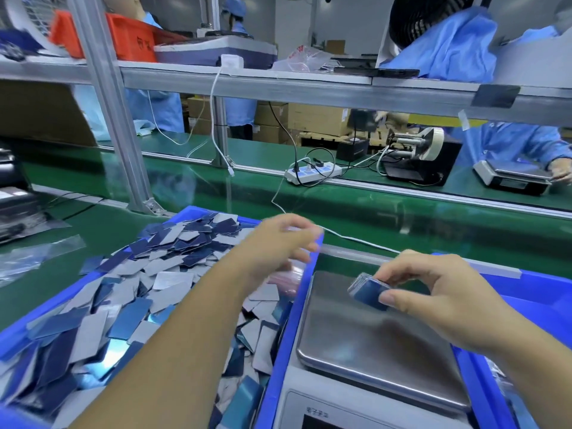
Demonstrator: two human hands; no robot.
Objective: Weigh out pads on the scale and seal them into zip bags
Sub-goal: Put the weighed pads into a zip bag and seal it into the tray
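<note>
A blue bin (43,317) on the left is heaped with several loose blue and grey pads (148,274). To its right stands the scale (371,345) with a bare steel pan. My right hand (439,292) pinches a small stack of blue pads (368,289) just above the pan's far side. My left hand (278,243) hovers blurred over the bin's far right corner, fingers loosely spread. A clear zip bag with a pink strip (286,278) lies beneath it; whether the hand holds it is unclear.
Another blue bin (541,301) sits right of the scale. Clear bags (28,258) lie on the green belt at the left. A white cable (356,239) runs behind the bins. A power strip (312,173), tape dispenser (421,159) and another worker's scale (510,176) stand across the belt.
</note>
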